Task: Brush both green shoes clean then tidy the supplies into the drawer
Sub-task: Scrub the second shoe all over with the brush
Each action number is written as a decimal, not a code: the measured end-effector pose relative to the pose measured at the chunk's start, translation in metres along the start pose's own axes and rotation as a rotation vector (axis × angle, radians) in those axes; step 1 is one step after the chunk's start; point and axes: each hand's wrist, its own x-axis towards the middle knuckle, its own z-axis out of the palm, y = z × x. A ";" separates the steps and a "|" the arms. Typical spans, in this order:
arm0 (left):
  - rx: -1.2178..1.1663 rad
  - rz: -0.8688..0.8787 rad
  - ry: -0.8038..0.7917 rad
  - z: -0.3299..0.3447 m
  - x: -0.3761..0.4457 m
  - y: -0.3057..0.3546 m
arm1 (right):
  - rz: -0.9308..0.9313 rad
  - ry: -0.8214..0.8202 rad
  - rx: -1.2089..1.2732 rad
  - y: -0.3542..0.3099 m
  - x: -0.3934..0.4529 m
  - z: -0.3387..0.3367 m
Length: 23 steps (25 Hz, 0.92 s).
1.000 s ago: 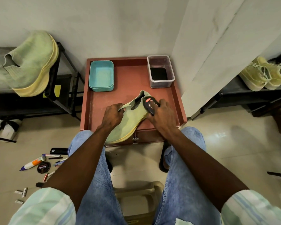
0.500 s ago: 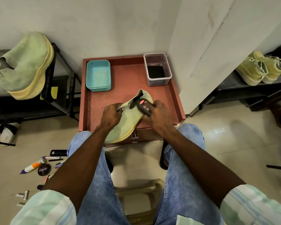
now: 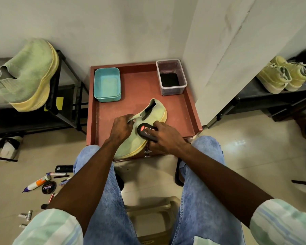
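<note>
A green shoe point(image 3: 157, 111) with a yellow sole lies tilted on the red-brown drawer unit point(image 3: 187, 110), toe towards me. My left hand point(image 3: 121, 128) grips the shoe's collar edge. My right hand point(image 3: 166, 137) holds a black brush point(image 3: 146, 131) with red marks, pressed on the shoe's upper near its middle. The second green shoe point(image 3: 28, 75) rests on a black rack at the left.
A teal tub point(image 3: 107, 84) and a clear container point(image 3: 171, 76) with something black inside stand at the unit's back. A polish tin point(image 3: 49, 187), a glue tube point(image 3: 36, 183), pens and small items lie on the floor at left. Yellow sneakers point(image 3: 283, 75) sit on a right shelf.
My right hand has drawn the brush along the shoe from the heel end towards me, to the middle of the upper. My left hand keeps its grip on the collar.
</note>
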 end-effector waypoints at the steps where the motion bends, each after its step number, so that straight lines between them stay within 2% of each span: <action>1: 0.004 0.003 -0.003 0.000 0.001 0.000 | 0.062 0.061 0.024 0.006 0.003 -0.004; 3: 0.005 -0.002 0.001 0.000 0.000 0.001 | 0.266 0.251 0.032 0.012 0.008 -0.011; 4: 0.006 -0.005 0.006 0.001 -0.001 0.002 | 0.241 0.264 -0.024 0.011 0.009 -0.010; 6: 0.005 -0.003 0.004 0.000 -0.001 0.002 | 0.015 0.122 -0.073 0.006 0.007 0.001; 7: 0.001 -0.002 0.004 0.000 -0.001 0.001 | -0.041 0.052 -0.081 0.006 0.006 0.007; 8: 0.001 0.000 0.004 0.000 0.000 0.000 | -0.005 0.066 -0.077 0.007 0.007 0.009; 10: 0.006 -0.003 0.008 0.001 0.000 0.000 | 0.176 0.216 0.006 0.008 0.012 0.005; 11: 0.008 -0.008 0.008 0.002 0.000 0.000 | 0.170 0.212 0.001 0.005 0.014 0.004; 14: -0.002 -0.002 -0.014 0.002 0.001 -0.001 | -0.061 0.042 -0.058 0.004 0.011 0.009; 15: -0.002 0.000 -0.014 0.001 0.000 -0.002 | -0.001 0.073 -0.018 0.012 0.013 0.004; 19: -0.004 -0.006 0.006 0.000 0.001 -0.002 | 0.496 0.431 0.159 0.040 0.020 -0.018; 21: -0.001 -0.004 0.011 0.001 0.001 -0.001 | 0.510 0.414 0.298 0.037 0.019 -0.019; 23: -0.005 -0.020 0.010 0.001 0.002 -0.001 | 0.352 0.258 0.226 0.028 0.015 -0.012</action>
